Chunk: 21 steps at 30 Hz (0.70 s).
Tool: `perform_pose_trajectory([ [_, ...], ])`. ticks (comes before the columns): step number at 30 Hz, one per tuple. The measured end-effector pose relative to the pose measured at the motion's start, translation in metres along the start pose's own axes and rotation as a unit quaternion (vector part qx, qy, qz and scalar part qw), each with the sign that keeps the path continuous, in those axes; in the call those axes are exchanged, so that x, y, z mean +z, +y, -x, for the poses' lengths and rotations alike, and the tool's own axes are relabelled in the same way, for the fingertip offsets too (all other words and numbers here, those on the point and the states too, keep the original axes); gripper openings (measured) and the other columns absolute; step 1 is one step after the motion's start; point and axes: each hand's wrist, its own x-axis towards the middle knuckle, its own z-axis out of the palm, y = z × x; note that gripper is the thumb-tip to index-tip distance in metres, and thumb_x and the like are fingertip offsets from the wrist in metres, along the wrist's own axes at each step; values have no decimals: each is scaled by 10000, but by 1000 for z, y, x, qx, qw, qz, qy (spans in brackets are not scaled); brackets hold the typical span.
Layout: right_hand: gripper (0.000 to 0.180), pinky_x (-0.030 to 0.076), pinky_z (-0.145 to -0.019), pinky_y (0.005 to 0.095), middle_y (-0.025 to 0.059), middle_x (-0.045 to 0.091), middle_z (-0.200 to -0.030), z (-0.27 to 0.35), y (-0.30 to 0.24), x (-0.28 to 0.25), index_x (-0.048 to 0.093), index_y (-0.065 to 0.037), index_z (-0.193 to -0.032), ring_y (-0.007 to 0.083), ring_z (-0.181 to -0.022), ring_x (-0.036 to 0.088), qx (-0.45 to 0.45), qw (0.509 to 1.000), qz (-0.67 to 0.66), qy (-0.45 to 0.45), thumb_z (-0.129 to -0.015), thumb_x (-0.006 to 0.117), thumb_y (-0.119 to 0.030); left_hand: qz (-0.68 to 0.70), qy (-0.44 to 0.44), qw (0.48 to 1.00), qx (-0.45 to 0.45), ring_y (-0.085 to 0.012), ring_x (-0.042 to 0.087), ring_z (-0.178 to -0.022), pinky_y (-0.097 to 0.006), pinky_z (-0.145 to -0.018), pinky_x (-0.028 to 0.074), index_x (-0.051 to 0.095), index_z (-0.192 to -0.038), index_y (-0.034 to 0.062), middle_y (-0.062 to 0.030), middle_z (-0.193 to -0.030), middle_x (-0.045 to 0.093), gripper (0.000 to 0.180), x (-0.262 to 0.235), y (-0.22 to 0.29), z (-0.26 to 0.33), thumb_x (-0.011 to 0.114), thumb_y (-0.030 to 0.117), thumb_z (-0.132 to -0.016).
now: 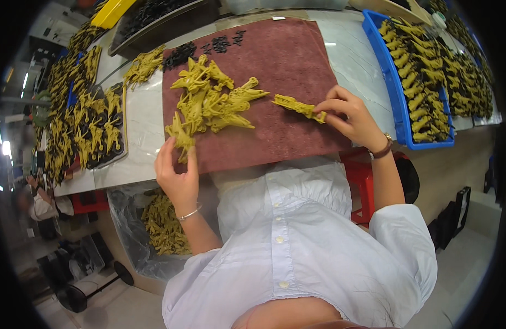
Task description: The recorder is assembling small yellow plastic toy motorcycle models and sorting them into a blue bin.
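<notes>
On the brown-red cloth (288, 60) lies a heap of yellow-green molded plastic pieces (209, 104). My left hand (177, 175) is at the heap's near left, with thumb and fingers closed around one yellow-green plastic piece (180, 134) that touches the others. Off to the right, my right hand (349, 118) pinches the end of a long yellow-green plastic piece (294, 104). That piece points left toward the heap, just over the cloth. Small black plastic parts (220, 44) are scattered in clusters along the cloth's far edge.
A blue tray (404, 120) with rows of yellow and black pieces stands at right. More such pieces fill trays (124, 123) at left. A dark bin (160, 27) sits at the back left. Below the table is a plastic-lined container (129, 230) of yellow pieces; a red stool (362, 186) stands nearby.
</notes>
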Motion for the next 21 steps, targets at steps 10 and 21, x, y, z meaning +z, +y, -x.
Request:
perform_pose_trajectory([
  [10, 104, 390, -602, 297, 27, 500, -709, -25, -58, 31, 585, -70, -657, 174, -669, 500, -248, 887, 386, 54, -625, 643, -150, 239, -126, 944, 188, -247, 654, -922, -324, -787, 516, 690, -1015, -11, -130, -1041, 672, 308, 57, 107, 9, 772, 15, -720],
  [21, 110, 372, -601, 287, 9, 496, -665, -11, -59, 48, 548, -111, -587, 155, -657, 496, -230, 891, 390, 31, -624, 642, -155, 235, -80, 954, 165, -270, 673, -851, -338, -731, 537, 667, -900, -4, -127, -979, 685, 251, 78, 108, 32, 782, 24, -678],
])
